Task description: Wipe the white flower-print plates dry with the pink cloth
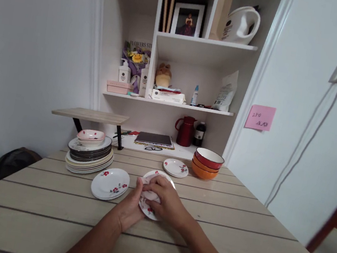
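Note:
Both my hands meet at the middle of the wooden table (pixel 234 238) over a small white plate with red flowers (pixel 158 175). My left hand (pixel 131 207) grips the plate's near left edge. A pale cloth (pixel 149 195) is pressed against the plate's face under the closed fingers of my right hand (pixel 165 202). Just to the left lies a second flowered plate (pixel 110 183), flat on the table. A third small flowered plate (pixel 176 168) lies further back.
A tall stack of plates topped by a pink bowl (pixel 89 155) stands at the back left. Stacked red and orange bowls (pixel 207 163) sit at the back right. Behind are shelves with a red jug (pixel 185 131), bottles and a tablet (pixel 154 138).

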The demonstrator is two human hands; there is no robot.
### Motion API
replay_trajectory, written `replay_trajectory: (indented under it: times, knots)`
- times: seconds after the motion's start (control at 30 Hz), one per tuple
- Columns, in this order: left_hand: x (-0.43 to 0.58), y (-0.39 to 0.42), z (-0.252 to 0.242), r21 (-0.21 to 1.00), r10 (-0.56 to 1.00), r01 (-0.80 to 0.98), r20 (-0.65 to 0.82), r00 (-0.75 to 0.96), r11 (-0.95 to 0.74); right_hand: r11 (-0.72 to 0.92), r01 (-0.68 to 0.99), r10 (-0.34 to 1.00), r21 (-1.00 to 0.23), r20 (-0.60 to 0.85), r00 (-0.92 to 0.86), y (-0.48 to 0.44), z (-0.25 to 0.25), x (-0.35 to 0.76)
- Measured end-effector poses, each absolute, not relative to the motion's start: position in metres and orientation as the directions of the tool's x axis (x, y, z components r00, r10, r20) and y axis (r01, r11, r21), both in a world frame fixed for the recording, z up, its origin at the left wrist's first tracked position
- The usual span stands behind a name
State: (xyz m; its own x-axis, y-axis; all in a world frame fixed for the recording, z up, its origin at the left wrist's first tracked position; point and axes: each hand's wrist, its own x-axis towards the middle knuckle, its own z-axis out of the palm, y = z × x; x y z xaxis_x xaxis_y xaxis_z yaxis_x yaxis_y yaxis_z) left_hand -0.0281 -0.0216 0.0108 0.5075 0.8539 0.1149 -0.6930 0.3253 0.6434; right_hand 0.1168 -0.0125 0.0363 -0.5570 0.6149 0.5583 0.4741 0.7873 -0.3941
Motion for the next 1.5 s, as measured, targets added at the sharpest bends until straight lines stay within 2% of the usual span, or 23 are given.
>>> replay_trajectory:
  times: [0.13,0.33,0.57,0.77,0.93,1.13,1.27,1.4,1.5]
  knots:
    - [-0.032,-0.018,0.012,0.635,0.897,-0.718,0.088,0.432,0.283,0.776,0.477,0.63,-0.412,0.5,-0.594,-0.015,0.039,0.119]
    - [-0.034,-0.013,0.018,0.572,0.915,-0.78,0.118,0.385,0.254,0.686,0.607,0.727,-0.402,0.425,-0.54,-0.01,0.039,0.131]
    - [-0.035,-0.007,0.013,0.524,0.932,-0.831,0.17,0.319,0.188,0.498,0.736,0.84,-0.459,0.467,-0.277,0.004,0.034,0.146]
    - [-0.028,-0.012,0.003,0.628,0.859,-0.698,0.089,0.504,0.345,0.447,0.776,0.838,-0.445,0.511,-0.189,0.014,0.029,0.154]
    - [-0.022,-0.021,0.005,0.705,0.837,-0.605,0.029,0.547,0.371,0.438,0.792,0.825,-0.426,0.541,-0.165,0.015,0.029,0.153]
    - [-0.021,-0.025,0.005,0.708,0.799,-0.568,0.01,0.602,0.419,0.585,0.7,0.76,-0.41,0.579,-0.296,0.008,0.03,0.14]
    - [-0.021,-0.021,0.003,0.678,0.81,-0.616,0.052,0.584,0.401,0.698,0.599,0.684,-0.392,0.614,-0.394,0.0,0.03,0.126]
    - [-0.025,-0.017,0.007,0.627,0.861,-0.705,0.103,0.498,0.332,0.773,0.515,0.627,-0.37,0.571,-0.53,-0.006,0.029,0.119]
    - [-0.032,-0.014,0.012,0.615,0.911,-0.735,0.064,0.406,0.285,0.79,0.485,0.612,-0.375,0.509,-0.605,-0.007,0.027,0.12]
